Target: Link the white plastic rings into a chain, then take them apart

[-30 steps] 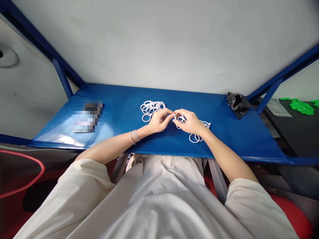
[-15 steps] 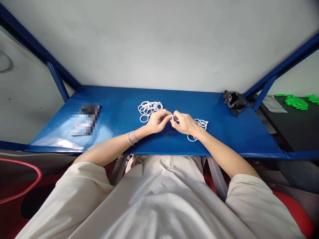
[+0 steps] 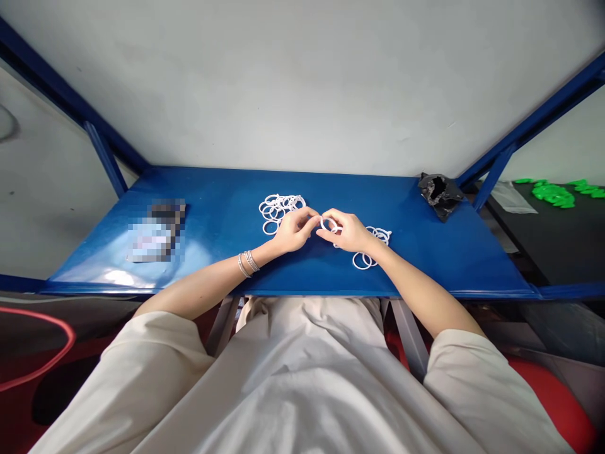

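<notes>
Between my two hands a thin white plastic ring [image 3: 322,224] is held up over the blue table, with its opening facing me. My right hand [image 3: 352,232] grips it between thumb and fingers. The thumb and forefinger of my left hand [image 3: 293,231] pinch at the ring's left edge; the exact contact is too small to make out. Beyond my left hand lies a heap of similar white rings [image 3: 271,209] with small knobs. More white rings [image 3: 382,234] lie beside and partly behind my right wrist.
The blue tabletop [image 3: 212,195] meets a pale wall at the back. At the far right sits a crumpled black plastic bag [image 3: 440,194]. A blurred-out flat item [image 3: 154,233] lies on the left. Green pieces [image 3: 553,193] rest on a dark surface beyond the right-hand frame.
The ring between my hands has turned, so its round opening now faces me more. My hands have shifted slightly left in the picture along with the whole view.
</notes>
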`<state>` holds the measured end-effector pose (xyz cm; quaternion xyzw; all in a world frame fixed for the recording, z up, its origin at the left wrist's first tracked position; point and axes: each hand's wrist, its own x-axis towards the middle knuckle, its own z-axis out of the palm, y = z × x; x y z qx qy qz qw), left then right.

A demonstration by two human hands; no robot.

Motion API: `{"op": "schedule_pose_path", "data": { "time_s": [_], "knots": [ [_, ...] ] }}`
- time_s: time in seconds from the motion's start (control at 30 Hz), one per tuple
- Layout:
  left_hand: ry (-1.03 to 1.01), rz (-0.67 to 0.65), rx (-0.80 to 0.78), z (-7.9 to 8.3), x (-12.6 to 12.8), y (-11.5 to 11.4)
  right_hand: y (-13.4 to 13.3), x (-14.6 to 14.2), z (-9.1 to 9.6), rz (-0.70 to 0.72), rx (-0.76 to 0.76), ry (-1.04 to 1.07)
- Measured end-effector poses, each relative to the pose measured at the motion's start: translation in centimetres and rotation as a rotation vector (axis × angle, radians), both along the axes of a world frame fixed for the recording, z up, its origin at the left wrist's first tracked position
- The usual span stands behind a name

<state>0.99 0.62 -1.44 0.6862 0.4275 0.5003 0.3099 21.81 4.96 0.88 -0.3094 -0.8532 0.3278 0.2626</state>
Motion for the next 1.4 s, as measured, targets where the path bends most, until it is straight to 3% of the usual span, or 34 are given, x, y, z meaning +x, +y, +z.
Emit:
{"op": "schedule_pose_path", "data": {
  "time_s": [0.17, 0.4, 0.6, 0.8, 1.03, 1.4],
  "knots": [
    [-0.257, 0.029, -0.172, -0.7, -0.2, 1.0, 1.0, 0.5, 0.2, 0.038, -0.157, 0.176],
    [-0.396, -0.069, -0.257, -0.5, 0.0, 1.3, 0.8, 0.3, 0.3, 0.019, -0.177, 0.158],
    [-0.363, -0.192, -0.316, -0.3, -0.1, 0.9, 0.9, 0.3, 0.2, -0.015, -0.170, 0.169],
    [-0.215, -0.269, -0.215, -0.6, -0.2, 0.4, 1.3, 0.4, -0.3, -0.018, -0.213, 0.197],
    [0.024, -0.235, -0.096, -0.1, 0.0, -0.1, 0.9, 0.4, -0.1, -0.073, -0.139, 0.163],
    [-0.124, -0.161, -0.276, -0.6, 0.2, 0.6, 0.7, 0.3, 0.2, -0.006, -0.283, 0.222]
  ]
}}
